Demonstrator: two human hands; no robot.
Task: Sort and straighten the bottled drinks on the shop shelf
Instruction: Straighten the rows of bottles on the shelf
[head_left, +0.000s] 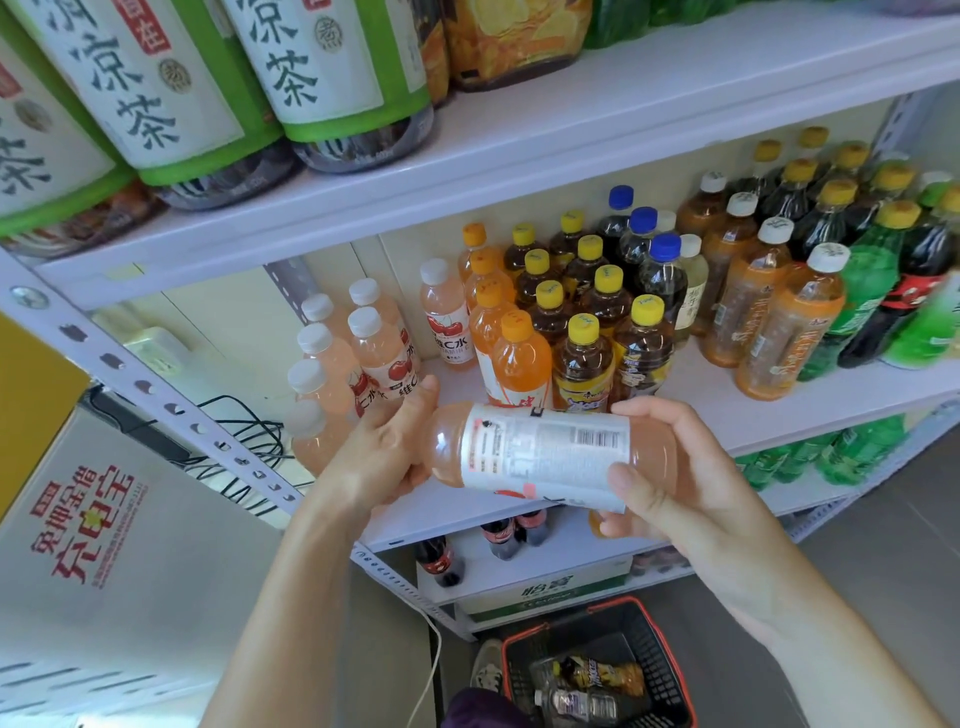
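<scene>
- The left hand (387, 452) is curled round the neck end of a pink bottle (540, 454), and the right hand (670, 467) clasps its base.
- The bottle lies sideways in the air, just in front of the middle shelf (779, 410), barcode side up (small print unreadable).
- Behind it stand matching pink bottles (447, 327) labelled "维C水", with cherries.
- Above, big green-labelled bottles (291, 67) read "凉茶".
- At left, a grey box (88, 519) reads "充电宝".
</scene>
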